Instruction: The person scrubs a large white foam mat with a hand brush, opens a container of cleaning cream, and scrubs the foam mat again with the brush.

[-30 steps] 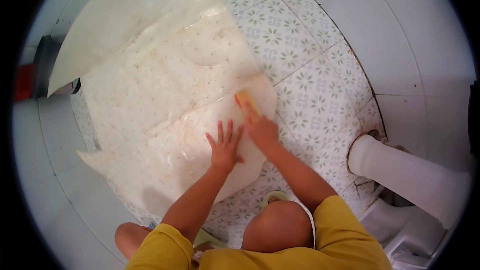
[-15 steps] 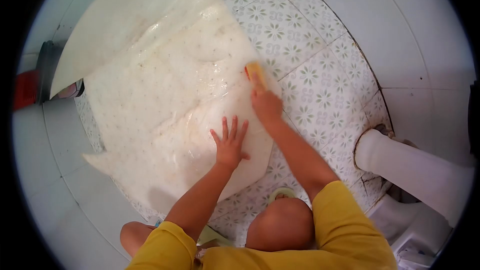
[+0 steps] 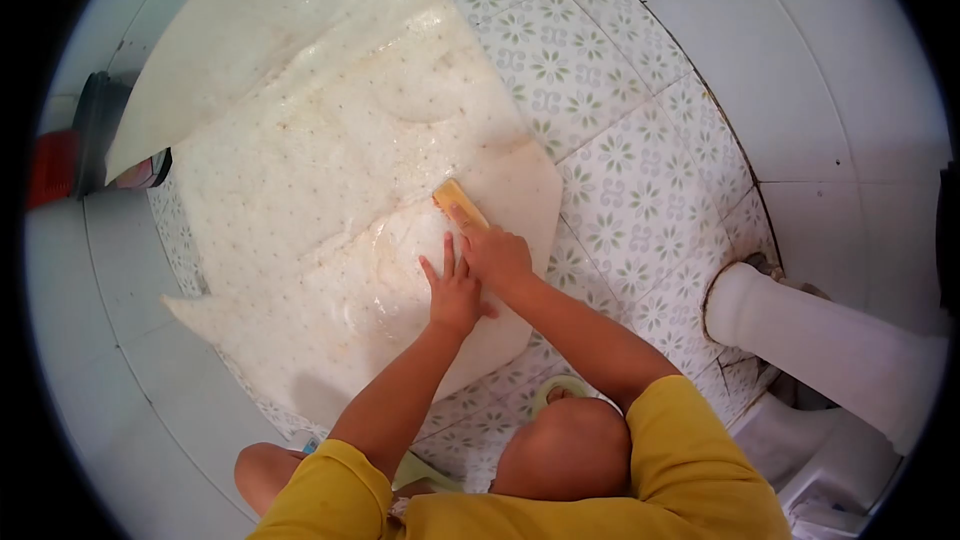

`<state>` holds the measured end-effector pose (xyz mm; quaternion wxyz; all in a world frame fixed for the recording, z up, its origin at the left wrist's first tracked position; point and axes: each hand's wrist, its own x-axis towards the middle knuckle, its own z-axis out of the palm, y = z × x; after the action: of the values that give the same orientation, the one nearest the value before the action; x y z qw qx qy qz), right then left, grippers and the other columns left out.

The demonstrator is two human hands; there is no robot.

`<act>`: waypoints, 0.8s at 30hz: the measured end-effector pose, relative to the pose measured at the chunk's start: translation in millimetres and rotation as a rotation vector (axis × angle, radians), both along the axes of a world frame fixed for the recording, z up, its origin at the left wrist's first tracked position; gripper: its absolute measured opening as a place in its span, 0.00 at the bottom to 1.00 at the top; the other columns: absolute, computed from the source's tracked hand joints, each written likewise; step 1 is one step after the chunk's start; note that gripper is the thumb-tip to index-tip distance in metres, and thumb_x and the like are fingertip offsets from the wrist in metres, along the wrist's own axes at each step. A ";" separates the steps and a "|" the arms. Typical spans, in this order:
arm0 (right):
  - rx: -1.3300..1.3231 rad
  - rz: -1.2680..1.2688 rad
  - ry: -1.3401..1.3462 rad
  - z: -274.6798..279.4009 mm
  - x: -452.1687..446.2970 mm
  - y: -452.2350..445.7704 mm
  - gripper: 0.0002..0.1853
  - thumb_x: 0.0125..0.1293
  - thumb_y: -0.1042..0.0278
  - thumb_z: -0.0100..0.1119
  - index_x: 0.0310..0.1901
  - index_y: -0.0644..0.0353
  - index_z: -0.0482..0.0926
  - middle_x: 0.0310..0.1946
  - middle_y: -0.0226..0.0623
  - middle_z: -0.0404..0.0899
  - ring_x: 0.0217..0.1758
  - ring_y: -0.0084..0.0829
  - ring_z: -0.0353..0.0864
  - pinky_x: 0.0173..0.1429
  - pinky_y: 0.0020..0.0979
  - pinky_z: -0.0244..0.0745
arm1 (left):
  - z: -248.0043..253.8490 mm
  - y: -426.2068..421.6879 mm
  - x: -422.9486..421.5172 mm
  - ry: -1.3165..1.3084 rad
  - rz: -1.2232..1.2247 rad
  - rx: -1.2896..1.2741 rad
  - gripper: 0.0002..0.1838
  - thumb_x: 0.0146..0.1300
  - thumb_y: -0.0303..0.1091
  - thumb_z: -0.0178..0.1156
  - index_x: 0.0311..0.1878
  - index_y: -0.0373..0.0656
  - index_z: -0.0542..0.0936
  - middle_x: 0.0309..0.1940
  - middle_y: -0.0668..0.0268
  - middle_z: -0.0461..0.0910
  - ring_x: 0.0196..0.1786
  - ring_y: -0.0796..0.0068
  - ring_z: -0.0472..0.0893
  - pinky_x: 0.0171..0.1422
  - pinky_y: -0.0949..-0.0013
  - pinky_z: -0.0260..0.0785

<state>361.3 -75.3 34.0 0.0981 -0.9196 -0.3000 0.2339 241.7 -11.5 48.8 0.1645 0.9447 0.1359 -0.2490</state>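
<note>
A large off-white mat (image 3: 330, 140), wet and dotted with small dark specks, lies spread on the tiled floor with its far left part folded over. My right hand (image 3: 497, 258) is closed around a yellow scrubbing brush (image 3: 462, 206), its bristle side down against the mat. Just to the left, my left hand (image 3: 455, 295) lies flat on the mat with fingers spread. The two hands are very close, and the right one partly covers the left one's fingers.
Floral-patterned floor tiles (image 3: 610, 155) show right of the mat. A white pipe (image 3: 800, 335) stands at the lower right by the wall. At the left are a dark bucket-like container (image 3: 100, 130) and a red object (image 3: 52, 168).
My right hand has moved the brush left and nearer to me, from the mat's right edge to beside my left hand. The left hand has stayed in place.
</note>
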 end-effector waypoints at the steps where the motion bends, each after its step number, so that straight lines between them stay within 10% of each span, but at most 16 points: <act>1: -0.032 0.148 0.010 0.8 -4.7 0.8 0.30 0.71 0.52 0.42 0.74 0.31 0.52 0.27 0.48 0.81 0.30 0.44 0.84 0.35 0.49 0.78 | 1.0 0.3 -0.5 -0.018 -0.009 -0.016 0.64 0.30 0.47 0.79 0.75 0.60 0.53 0.78 0.62 0.40 0.79 0.49 0.36 0.67 0.22 0.40; 5: 0.089 -0.238 -0.102 4.0 56.6 -23.1 0.28 0.70 0.53 0.45 0.72 0.33 0.57 0.22 0.44 0.80 0.23 0.44 0.81 0.30 0.45 0.78 | 8.6 0.9 -2.2 -0.146 0.030 -0.081 0.59 0.30 0.47 0.78 0.72 0.58 0.60 0.77 0.62 0.44 0.79 0.50 0.39 0.68 0.22 0.38; 15: 0.089 0.113 -0.020 21.6 -54.7 -40.4 0.28 0.68 0.56 0.51 0.70 0.32 0.61 0.22 0.47 0.78 0.23 0.46 0.81 0.29 0.46 0.77 | -2.2 11.4 -41.8 -0.262 0.214 -0.068 0.46 0.46 0.40 0.72 0.71 0.48 0.63 0.74 0.60 0.55 0.76 0.56 0.52 0.76 0.45 0.45; 24: 0.191 -0.048 0.042 8.4 -23.2 -10.6 0.27 0.67 0.56 0.50 0.68 0.35 0.65 0.27 0.48 0.81 0.27 0.52 0.81 0.35 0.49 0.77 | -19.5 16.5 -47.4 -0.361 0.172 -0.086 0.49 0.44 0.39 0.74 0.72 0.52 0.62 0.74 0.57 0.53 0.76 0.53 0.51 0.76 0.44 0.47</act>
<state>338.1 -85.9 42.4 0.1971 -0.9078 -0.2968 0.2212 194.3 5.0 29.3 0.2470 0.9511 0.1734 -0.0661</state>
